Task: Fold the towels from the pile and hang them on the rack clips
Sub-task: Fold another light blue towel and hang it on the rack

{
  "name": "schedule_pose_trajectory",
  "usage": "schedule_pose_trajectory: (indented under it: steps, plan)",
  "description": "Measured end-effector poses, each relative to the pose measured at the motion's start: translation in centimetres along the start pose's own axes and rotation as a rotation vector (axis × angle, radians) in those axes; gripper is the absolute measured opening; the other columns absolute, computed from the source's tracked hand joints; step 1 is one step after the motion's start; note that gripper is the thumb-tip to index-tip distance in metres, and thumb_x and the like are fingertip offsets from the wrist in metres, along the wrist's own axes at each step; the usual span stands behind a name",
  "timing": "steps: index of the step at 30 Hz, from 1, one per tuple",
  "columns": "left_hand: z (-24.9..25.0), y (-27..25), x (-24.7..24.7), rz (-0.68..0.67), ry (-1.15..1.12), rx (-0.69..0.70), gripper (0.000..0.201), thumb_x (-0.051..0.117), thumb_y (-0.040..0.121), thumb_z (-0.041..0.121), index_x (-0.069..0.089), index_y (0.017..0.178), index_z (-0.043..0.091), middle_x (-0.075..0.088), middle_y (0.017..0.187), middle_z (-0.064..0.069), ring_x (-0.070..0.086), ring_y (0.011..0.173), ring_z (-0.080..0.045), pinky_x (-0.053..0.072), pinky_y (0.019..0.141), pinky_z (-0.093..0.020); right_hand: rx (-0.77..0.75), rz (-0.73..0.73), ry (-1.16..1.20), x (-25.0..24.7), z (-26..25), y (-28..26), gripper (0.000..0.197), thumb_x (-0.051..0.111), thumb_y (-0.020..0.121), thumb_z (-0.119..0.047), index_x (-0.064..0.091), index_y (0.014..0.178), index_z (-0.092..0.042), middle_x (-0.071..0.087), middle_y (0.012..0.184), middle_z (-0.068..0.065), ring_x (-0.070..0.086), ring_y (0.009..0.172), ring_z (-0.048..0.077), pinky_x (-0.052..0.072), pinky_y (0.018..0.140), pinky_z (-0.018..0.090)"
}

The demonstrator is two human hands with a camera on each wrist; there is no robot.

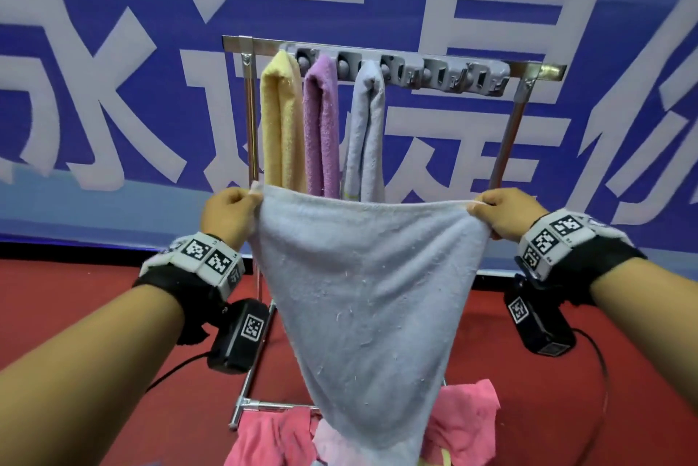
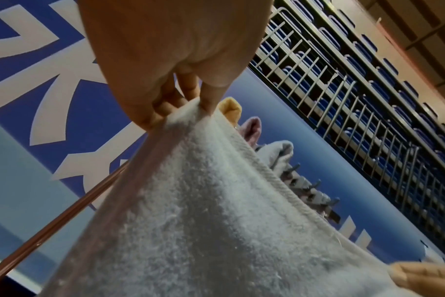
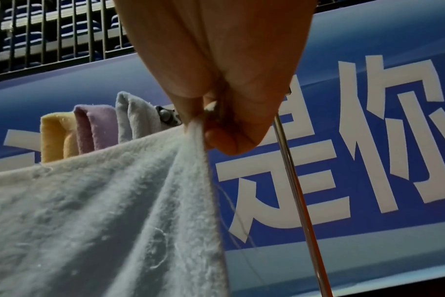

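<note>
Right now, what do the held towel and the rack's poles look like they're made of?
Towel: pale terry cloth, likely cotton; fuzzy looped pile, loose threads. Poles: polished metal, probably steel or chrome; shiny, mirror-like.

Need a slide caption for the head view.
Both hands hold a pale towel spread before the rack.

place: sports arena; cues: tiered blue seats (image 2: 368, 84); railing (image 3: 64, 36); wall banner (image 1: 113, 88); red floor (image 1: 75, 295)
</note>
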State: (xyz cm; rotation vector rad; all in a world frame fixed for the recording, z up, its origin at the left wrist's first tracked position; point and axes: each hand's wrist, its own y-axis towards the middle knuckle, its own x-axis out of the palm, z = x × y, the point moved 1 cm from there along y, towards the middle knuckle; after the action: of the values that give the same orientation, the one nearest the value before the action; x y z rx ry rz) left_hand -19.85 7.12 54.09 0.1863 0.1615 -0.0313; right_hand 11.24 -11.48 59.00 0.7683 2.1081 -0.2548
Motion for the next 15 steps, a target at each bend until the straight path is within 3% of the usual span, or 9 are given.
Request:
schedule_pose_trajectory:
  steps: [2,6,8,10,12,15]
  plan:
    - [-0.6,-1.2,0.9,-0.038,0.022,-0.004,0.023,0.064,0.083,0.020,0.059,0.061,0.018,0.057,0.066,-0.003,0.052,0.072,-0.020,0.050,0.078,-0.044,0.069,-0.004,0.001,1.1,0.0,-0.3,0.029,0.056,0.091,-0.022,0.060,0.066,-0.007,0.055,0.061,0.008,0.051,0.057,0.022,0.045,0.060,0.029]
    - [-2.1,-3.0,3.3,-0.129,0.019,-0.028,0.025,0.067,0.082,0.017,0.057,0.059,0.020,0.053,0.059,0.000,0.050,0.067,-0.020,0.046,0.074,-0.040,0.227,-0.115,0.095,4.3,0.0,-0.9,0.023,0.065,0.084,-0.018,0.059,0.064,-0.010,0.061,0.071,0.010,0.058,0.068,0.026,0.052,0.072,0.033]
    - [-2.3,-3.8,4.5,-0.195,-0.016,-0.061,0.025,0.066,0.082,0.018,0.057,0.059,0.021,0.054,0.060,0.000,0.050,0.066,-0.021,0.045,0.071,-0.040,0.255,-0.161,0.146,5.8,-0.4,-1.0,0.029,0.063,0.085,-0.017,0.055,0.058,-0.010,0.057,0.059,0.008,0.053,0.053,0.021,0.047,0.056,0.028]
    - [-2.2,-4.8,5.7,-0.266,-0.072,-0.091,0.024,0.063,0.085,0.013,0.058,0.062,0.018,0.055,0.062,-0.005,0.051,0.063,-0.021,0.045,0.068,-0.038,0.296,-0.225,0.309,7.2,-1.4,-1.5,0.024,0.060,0.086,-0.008,0.056,0.062,-0.008,0.052,0.057,0.007,0.049,0.046,0.014,0.044,0.043,0.020]
    - [-1.9,-5.9,6.8,-0.340,-0.127,-0.101,0.021,0.059,0.087,0.006,0.060,0.067,0.013,0.056,0.067,-0.011,0.053,0.065,-0.021,0.047,0.065,-0.034,0.307,-0.323,0.430,8.3,-2.7,-2.3,0.019,0.057,0.086,0.000,0.056,0.068,-0.006,0.053,0.063,0.006,0.053,0.052,0.011,0.047,0.041,0.015]
    - [-1.3,-7.5,8.0,-0.418,-0.177,-0.099,0.017,0.056,0.086,0.002,0.060,0.072,0.011,0.057,0.066,-0.006,0.053,0.060,-0.017,0.048,0.059,-0.028,0.251,-0.368,0.548,9.4,-4.0,-2.7,0.027,0.056,0.085,0.005,0.056,0.062,-0.008,0.053,0.060,0.003,0.053,0.052,0.008,0.049,0.045,0.014]
